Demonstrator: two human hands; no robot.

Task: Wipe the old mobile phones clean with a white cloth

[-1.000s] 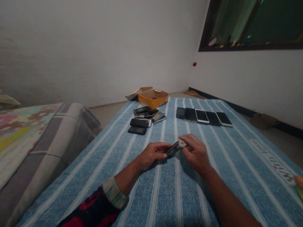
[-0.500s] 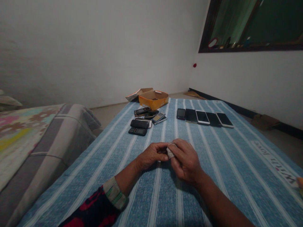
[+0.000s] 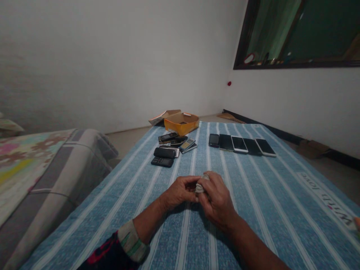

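Note:
Over the striped cloth, both hands meet in front of me. My right hand [image 3: 218, 198] is closed on a small crumpled whitish cloth [image 3: 200, 188], bunched under its fingers. My left hand [image 3: 180, 193] is closed too, thumb and fingers curled toward the cloth; what lies between them is mostly hidden. Beyond the hands on the left is a loose pile of old mobile phones, with a black keypad phone [image 3: 162, 161] nearest and a silver keypad phone [image 3: 188, 144] at its right. Farther right, several phones lie in a row, among them a white-framed smartphone [image 3: 239, 144].
A blue and white striped cloth [image 3: 135, 180] covers the surface. At its far end stands an open yellow cardboard box [image 3: 181, 127], its lid [image 3: 165, 116] behind. To the left is a draped sofa or bed [image 3: 70, 168]. A dark-framed window [image 3: 281, 37] sits at upper right.
The whole view has shifted slightly, so things sit a little lower. My right fingers and the whitish cloth have moved slightly against my left hand. The phones and box stay put.

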